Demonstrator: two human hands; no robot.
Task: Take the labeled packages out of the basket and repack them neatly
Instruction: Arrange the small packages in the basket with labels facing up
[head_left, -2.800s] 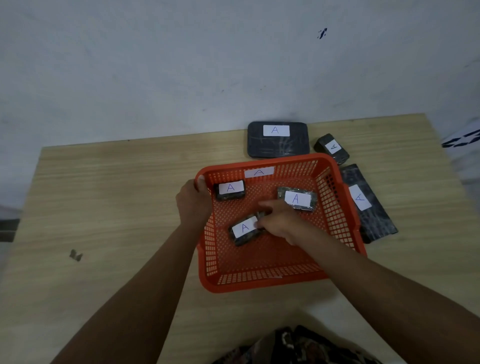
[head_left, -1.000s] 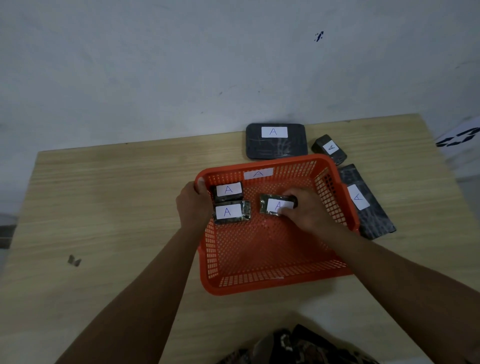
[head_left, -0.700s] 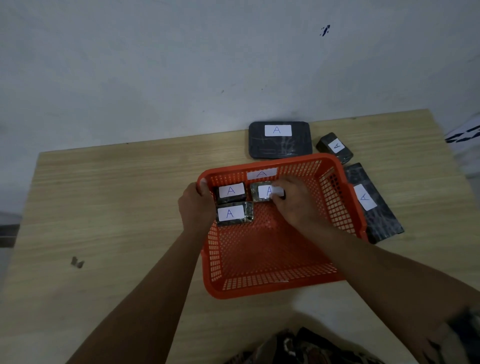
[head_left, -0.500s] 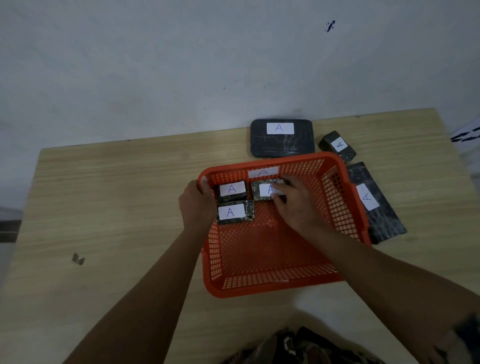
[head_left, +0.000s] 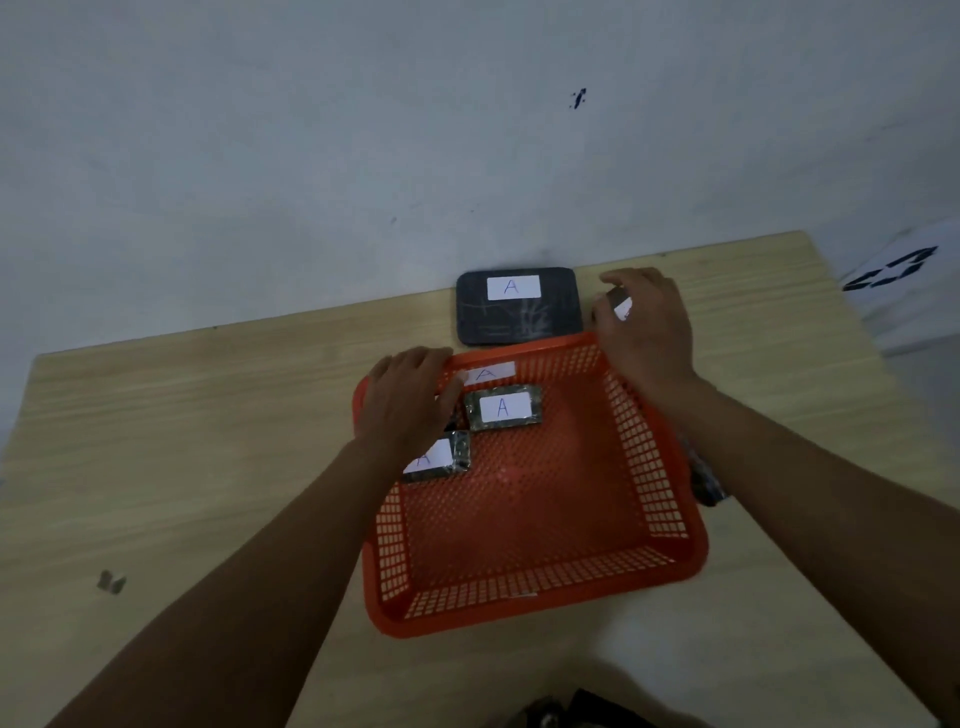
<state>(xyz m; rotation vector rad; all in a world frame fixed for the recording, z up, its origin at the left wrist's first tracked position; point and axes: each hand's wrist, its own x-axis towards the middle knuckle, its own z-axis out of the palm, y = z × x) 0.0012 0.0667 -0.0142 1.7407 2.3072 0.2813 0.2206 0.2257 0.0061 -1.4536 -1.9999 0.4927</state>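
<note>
An orange mesh basket (head_left: 649, 566) sits on the wooden table. In its far left corner lie small dark packages with white "A" labels: one (head_left: 503, 408) against the back wall, another (head_left: 439, 461) nearer me, partly under my left wrist. My left hand (head_left: 410, 402) rests over the basket's far left corner, covering a third package. My right hand (head_left: 644, 325) is beyond the basket's far right corner, its fingers curled around a small labeled package (head_left: 621, 304) on the table. A large flat dark package (head_left: 519, 306) lies behind the basket.
A long flat dark package (head_left: 704, 480) lies right of the basket, mostly hidden by my right forearm. The wall runs along the table's far edge. A small dark scrap (head_left: 110, 582) lies on the table at the left. Patterned cloth (head_left: 571, 714) shows at the bottom.
My right hand left the package it set against the basket's back wall and moved out to the small package on the table. My left hand slid over the corner packages.
</note>
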